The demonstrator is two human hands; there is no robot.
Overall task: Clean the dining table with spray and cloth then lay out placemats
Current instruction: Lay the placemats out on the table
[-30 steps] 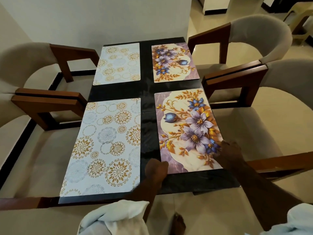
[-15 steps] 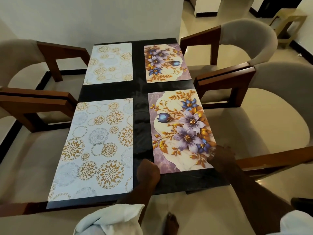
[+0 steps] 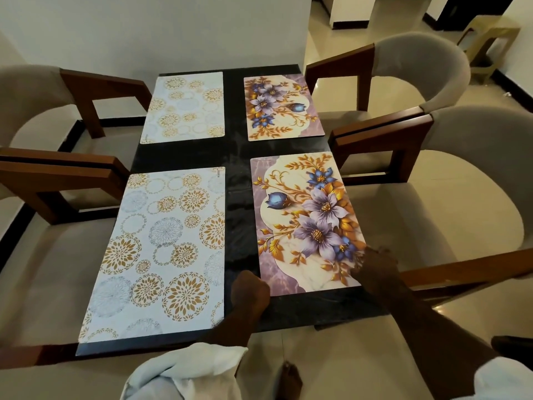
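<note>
A black dining table [image 3: 238,180] carries four placemats. Two white ones with gold circles lie on the left, one near [image 3: 161,252] and one far [image 3: 184,106]. Two purple floral ones lie on the right, one near [image 3: 305,220] and one far [image 3: 281,106]. My left hand [image 3: 249,287] grips the near floral mat's front left corner, fingers curled. My right hand [image 3: 376,262] presses on the same mat's front right edge. A pale cloth [image 3: 184,370] hangs over my left forearm at the bottom. No spray bottle is in view.
Four beige upholstered chairs with brown wooden arms surround the table: two on the left [image 3: 66,180] and two on the right [image 3: 383,134]. A white wall stands behind the table. A small stool [image 3: 490,39] sits far right. My bare foot [image 3: 291,379] is on the tiled floor.
Both hands have stayed on the near floral placemat's front corners. The view has shifted slightly, so the table sits a little further left in the frame.
</note>
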